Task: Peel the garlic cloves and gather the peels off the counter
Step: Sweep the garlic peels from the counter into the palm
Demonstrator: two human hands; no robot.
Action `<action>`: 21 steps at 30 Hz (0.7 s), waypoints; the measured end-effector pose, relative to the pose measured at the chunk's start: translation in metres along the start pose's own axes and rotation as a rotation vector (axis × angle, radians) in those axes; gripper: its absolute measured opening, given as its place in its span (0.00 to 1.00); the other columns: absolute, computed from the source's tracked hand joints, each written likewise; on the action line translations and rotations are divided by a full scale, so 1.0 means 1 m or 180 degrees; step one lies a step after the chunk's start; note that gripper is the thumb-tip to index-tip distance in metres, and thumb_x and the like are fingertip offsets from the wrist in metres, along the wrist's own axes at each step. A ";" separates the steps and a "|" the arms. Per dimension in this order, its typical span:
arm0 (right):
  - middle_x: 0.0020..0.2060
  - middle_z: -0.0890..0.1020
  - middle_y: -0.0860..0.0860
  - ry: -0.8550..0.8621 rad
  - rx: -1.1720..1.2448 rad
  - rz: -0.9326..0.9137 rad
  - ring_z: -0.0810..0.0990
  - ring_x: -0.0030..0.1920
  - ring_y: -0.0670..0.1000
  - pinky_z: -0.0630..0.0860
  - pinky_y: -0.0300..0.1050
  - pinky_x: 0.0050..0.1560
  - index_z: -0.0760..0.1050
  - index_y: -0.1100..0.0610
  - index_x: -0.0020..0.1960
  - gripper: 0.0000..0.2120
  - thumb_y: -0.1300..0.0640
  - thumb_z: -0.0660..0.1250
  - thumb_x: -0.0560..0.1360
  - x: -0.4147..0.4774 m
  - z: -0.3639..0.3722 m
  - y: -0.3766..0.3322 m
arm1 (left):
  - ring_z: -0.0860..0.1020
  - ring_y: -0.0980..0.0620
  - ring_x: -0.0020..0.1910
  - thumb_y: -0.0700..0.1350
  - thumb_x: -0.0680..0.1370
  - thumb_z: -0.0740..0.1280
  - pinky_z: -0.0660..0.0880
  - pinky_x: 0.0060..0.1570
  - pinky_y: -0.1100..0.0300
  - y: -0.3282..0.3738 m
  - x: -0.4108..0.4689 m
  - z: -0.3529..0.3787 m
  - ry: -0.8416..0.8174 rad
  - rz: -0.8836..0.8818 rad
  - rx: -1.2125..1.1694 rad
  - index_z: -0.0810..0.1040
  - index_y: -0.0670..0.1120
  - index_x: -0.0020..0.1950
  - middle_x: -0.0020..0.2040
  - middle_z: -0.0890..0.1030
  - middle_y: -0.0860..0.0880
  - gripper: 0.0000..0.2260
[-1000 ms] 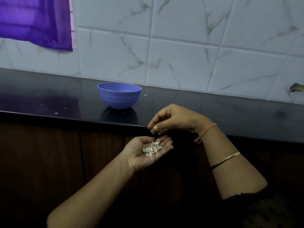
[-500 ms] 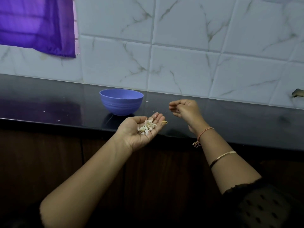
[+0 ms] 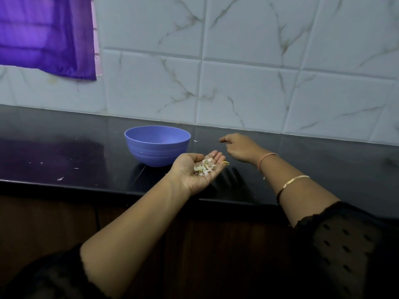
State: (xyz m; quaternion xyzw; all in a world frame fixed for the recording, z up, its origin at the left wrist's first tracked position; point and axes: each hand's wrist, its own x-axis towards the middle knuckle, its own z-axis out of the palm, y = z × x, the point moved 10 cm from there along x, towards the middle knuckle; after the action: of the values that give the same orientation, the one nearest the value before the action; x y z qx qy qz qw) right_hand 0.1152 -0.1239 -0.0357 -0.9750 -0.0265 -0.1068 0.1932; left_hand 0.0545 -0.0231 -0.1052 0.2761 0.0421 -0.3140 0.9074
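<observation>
My left hand [image 3: 194, 173] lies palm up over the counter's front edge, fingers relaxed, cupping a small heap of pale garlic peels [image 3: 204, 166]. My right hand [image 3: 239, 147] reaches out over the black counter [image 3: 64, 147] to the right of the blue bowl [image 3: 157, 145], fingers loosely curled downward, nothing visibly in them. A tiny white peel scrap [image 3: 195, 140] lies on the counter between the bowl and my right hand. The bowl's inside is hidden from this angle.
A few small white peel flecks [image 3: 60, 178] are scattered on the counter left of the bowl. A white marble-tiled wall [image 3: 248, 89] backs the counter. A purple curtain [image 3: 43, 35] hangs at the upper left. Dark wooden cabinet fronts [image 3: 43, 223] sit below the counter.
Both hands rose from below the counter edge to above the counter. My right hand moved away from the left palm and reached farther back toward the wall.
</observation>
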 end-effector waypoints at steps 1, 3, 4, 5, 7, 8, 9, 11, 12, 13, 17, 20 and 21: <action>0.70 0.68 0.54 -0.0102 -0.0064 -0.0025 0.64 0.71 0.51 0.58 0.38 0.67 0.66 0.60 0.70 0.22 0.67 0.52 0.77 0.006 0.003 0.000 | 0.71 0.42 0.65 0.37 0.81 0.49 0.66 0.63 0.46 0.001 0.004 0.000 0.0009 -0.0004 0.0004 0.73 0.29 0.49 0.51 0.77 0.36 0.16; 0.71 0.66 0.53 -0.0305 -0.0131 -0.0088 0.62 0.72 0.50 0.57 0.36 0.67 0.64 0.60 0.71 0.22 0.67 0.52 0.77 0.019 0.009 -0.002 | 0.71 0.42 0.65 0.37 0.81 0.49 0.67 0.63 0.46 0.003 0.012 0.001 0.0014 -0.0021 0.0004 0.73 0.30 0.49 0.52 0.77 0.36 0.16; 0.72 0.66 0.53 -0.0398 -0.0159 -0.0116 0.62 0.72 0.50 0.56 0.36 0.66 0.64 0.59 0.71 0.22 0.67 0.52 0.78 0.025 0.012 -0.003 | 0.71 0.42 0.65 0.37 0.81 0.49 0.67 0.62 0.46 0.003 0.015 0.002 0.0001 -0.0030 -0.0005 0.73 0.29 0.48 0.52 0.77 0.36 0.16; 0.72 0.65 0.52 -0.0483 -0.0196 -0.0147 0.62 0.72 0.50 0.56 0.36 0.66 0.64 0.59 0.71 0.22 0.67 0.52 0.78 0.031 0.014 -0.004 | 0.71 0.42 0.65 0.37 0.80 0.49 0.67 0.62 0.46 0.004 0.017 0.003 -0.0019 -0.0037 -0.0011 0.73 0.29 0.48 0.51 0.77 0.35 0.16; 0.72 0.65 0.52 -0.0621 -0.0285 -0.0208 0.61 0.72 0.50 0.56 0.35 0.65 0.64 0.58 0.71 0.23 0.68 0.52 0.77 0.042 0.019 -0.006 | 0.72 0.42 0.65 0.37 0.80 0.50 0.68 0.60 0.46 0.004 0.020 0.004 -0.0059 -0.0058 -0.0023 0.73 0.29 0.49 0.47 0.77 0.35 0.15; 0.72 0.65 0.52 -0.0668 -0.0321 -0.0232 0.61 0.72 0.50 0.57 0.35 0.65 0.64 0.58 0.71 0.23 0.68 0.52 0.77 0.047 0.020 -0.006 | 0.72 0.42 0.64 0.37 0.80 0.50 0.68 0.59 0.45 0.004 0.021 0.005 -0.0081 -0.0069 -0.0028 0.74 0.29 0.49 0.47 0.77 0.35 0.15; 0.72 0.65 0.52 -0.0691 -0.0346 -0.0254 0.62 0.72 0.50 0.57 0.35 0.64 0.64 0.57 0.71 0.23 0.67 0.52 0.77 0.053 0.022 -0.007 | 0.73 0.42 0.64 0.37 0.80 0.50 0.68 0.58 0.45 0.003 0.022 0.005 -0.0114 -0.0080 -0.0035 0.74 0.29 0.50 0.47 0.77 0.35 0.15; 0.72 0.66 0.52 -0.0671 -0.0368 -0.0307 0.62 0.72 0.50 0.58 0.36 0.64 0.66 0.57 0.70 0.23 0.67 0.53 0.77 0.064 0.023 -0.009 | 0.73 0.41 0.62 0.37 0.80 0.51 0.68 0.57 0.44 0.002 0.024 0.006 -0.0178 -0.0107 -0.0059 0.74 0.29 0.50 0.47 0.78 0.35 0.15; 0.71 0.66 0.52 -0.0645 -0.0370 -0.0331 0.63 0.71 0.50 0.58 0.36 0.65 0.67 0.57 0.70 0.23 0.67 0.53 0.77 0.069 0.024 -0.011 | 0.74 0.41 0.62 0.37 0.80 0.51 0.68 0.56 0.43 0.001 0.024 0.007 -0.0200 -0.0117 -0.0072 0.74 0.29 0.51 0.47 0.78 0.35 0.15; 0.71 0.67 0.52 -0.0629 -0.0385 -0.0352 0.63 0.71 0.50 0.58 0.37 0.65 0.67 0.57 0.70 0.22 0.67 0.53 0.77 0.074 0.025 -0.012 | 0.74 0.41 0.61 0.37 0.80 0.51 0.68 0.56 0.43 0.002 0.025 0.007 -0.0221 -0.0111 -0.0090 0.74 0.29 0.51 0.46 0.78 0.35 0.15; 0.71 0.67 0.53 -0.0717 -0.0484 -0.0382 0.64 0.71 0.52 0.59 0.39 0.66 0.67 0.57 0.70 0.22 0.67 0.52 0.77 0.087 0.037 -0.014 | 0.75 0.41 0.56 0.37 0.80 0.51 0.69 0.55 0.42 0.006 0.030 0.007 -0.0236 -0.0035 -0.0211 0.74 0.30 0.51 0.47 0.78 0.36 0.15; 0.71 0.66 0.53 -0.0845 -0.0567 -0.0412 0.63 0.71 0.52 0.59 0.37 0.65 0.65 0.56 0.71 0.21 0.64 0.51 0.79 0.094 0.051 -0.013 | 0.77 0.41 0.50 0.38 0.80 0.52 0.70 0.54 0.42 0.005 0.032 0.006 -0.0244 -0.0014 -0.0225 0.75 0.31 0.52 0.47 0.79 0.37 0.15; 0.72 0.65 0.53 -0.0882 -0.0599 -0.0433 0.62 0.72 0.52 0.58 0.38 0.66 0.64 0.56 0.72 0.20 0.63 0.51 0.80 0.097 0.056 -0.012 | 0.77 0.41 0.49 0.38 0.80 0.52 0.70 0.54 0.43 0.005 0.032 0.006 -0.0249 -0.0010 -0.0218 0.75 0.31 0.52 0.46 0.79 0.37 0.15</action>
State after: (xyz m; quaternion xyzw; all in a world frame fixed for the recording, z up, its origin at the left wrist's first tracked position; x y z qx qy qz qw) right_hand 0.2197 -0.0902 -0.0609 -0.9901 -0.1086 0.0138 0.0879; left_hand 0.0820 -0.0403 -0.1054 0.2324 0.0177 -0.3243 0.9168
